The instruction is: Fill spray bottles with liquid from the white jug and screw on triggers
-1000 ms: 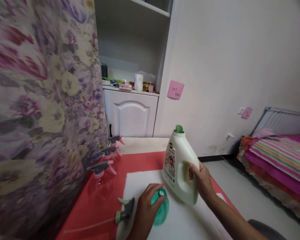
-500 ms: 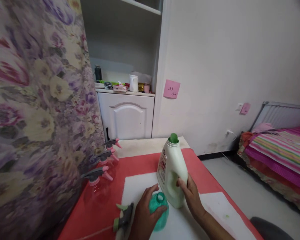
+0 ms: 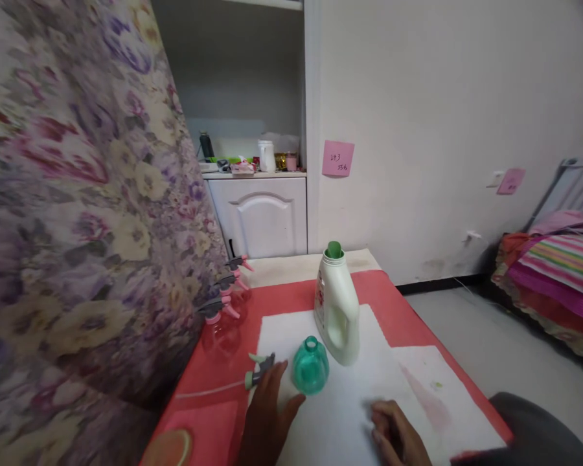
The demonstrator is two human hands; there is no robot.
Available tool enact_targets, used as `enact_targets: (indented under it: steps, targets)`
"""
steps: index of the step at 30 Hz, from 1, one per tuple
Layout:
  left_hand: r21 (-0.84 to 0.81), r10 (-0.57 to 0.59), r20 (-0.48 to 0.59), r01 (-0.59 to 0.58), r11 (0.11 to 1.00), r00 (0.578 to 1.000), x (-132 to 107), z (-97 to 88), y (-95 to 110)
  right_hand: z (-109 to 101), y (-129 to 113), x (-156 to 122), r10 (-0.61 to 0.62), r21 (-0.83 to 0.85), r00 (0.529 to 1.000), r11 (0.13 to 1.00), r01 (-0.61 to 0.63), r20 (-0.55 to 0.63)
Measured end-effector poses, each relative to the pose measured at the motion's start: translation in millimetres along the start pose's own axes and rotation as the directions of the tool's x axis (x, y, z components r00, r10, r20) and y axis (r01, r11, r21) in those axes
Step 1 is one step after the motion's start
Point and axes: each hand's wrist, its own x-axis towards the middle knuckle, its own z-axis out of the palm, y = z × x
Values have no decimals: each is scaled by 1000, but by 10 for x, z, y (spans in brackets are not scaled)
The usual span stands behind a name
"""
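A green translucent spray bottle (image 3: 311,372), open at the neck, stands upright on white paper (image 3: 340,414). My left hand (image 3: 272,411) is just left of it, thumb and fingers apart, holding nothing. Beside those fingertips lies a grey and pale green trigger sprayer head (image 3: 260,372), its clear tube pointing left; I cannot tell whether the hand touches it. Behind the bottle to the right stands a pale detergent jug (image 3: 337,310) with a green piece (image 3: 334,249) in its mouth. My right hand (image 3: 396,433) is low at the front, fingers curled, nothing visible in them.
Several pink-and-grey spray bottles (image 3: 223,323) line the left edge of the red tabletop (image 3: 291,298), beside a floral curtain (image 3: 92,226). A round orange item (image 3: 168,448) sits at the front left. Stained white paper (image 3: 432,395) lies right.
My right hand has let go of the jug and drawn back toward me. My left hand has released the green bottle and shifted left toward the sprayer head. The view has shifted too.
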Motion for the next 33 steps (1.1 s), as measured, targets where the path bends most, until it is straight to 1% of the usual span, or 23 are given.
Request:
enact_targets:
  steps: [1,2,3,5,7,9,12,15,19,21,23,25,27,28,30,33]
  targets:
    - [83,9,-48,-5,997,999,-170,41,-23,8,5,-6,27,-2,1000,1000,-27,13]
    - [156,40,-62,-30,987,997,-332,88,-37,15,7,-8,51,-6,998,999,-51,26]
    - [217,84,-44,-72,974,996,-477,137,-41,20,7,-7,68,-11,997,998,-67,41]
    - [311,132,44,-139,940,990,-683,219,-19,27,-2,-6,80,-26,994,997,-78,70]
    - [383,95,108,-129,915,990,-774,258,29,27,-20,-7,75,-39,993,997,-72,95]
    - [422,55,145,-112,899,988,-783,246,88,16,-38,-9,62,-39,991,998,-57,121]
    - [441,39,169,-111,891,985,-747,179,178,-21,-54,-11,47,-16,985,999,-45,166]
    - [450,3,144,-68,891,990,-726,140,271,-74,-49,-3,43,0,978,999,-44,206]
    - [456,-49,99,-1,890,994,-704,148,339,-147,-36,29,42,4,950,999,-46,310]
    - [450,-49,89,4,893,995,-695,137,314,-176,-42,48,40,3,940,999,-44,340]
    - [415,-9,86,-27,909,996,-698,92,256,-198,-53,62,36,9,940,999,-42,339]
    - [357,47,88,-76,931,995,-711,15,192,-211,-59,67,25,15,932,999,-33,362]
    - [300,62,92,-87,950,994,-721,-80,149,-207,-48,61,14,17,919,1000,-23,393]
    - [278,47,90,-71,958,995,-719,-126,137,-198,-36,54,11,18,919,1000,-19,395]
    - [248,-7,66,-9,969,998,-691,-200,121,-170,-7,43,8,29,932,999,-20,362]
    - [235,-66,-12,67,970,998,-590,-234,53,-133,7,78,31,60,946,997,-53,321]
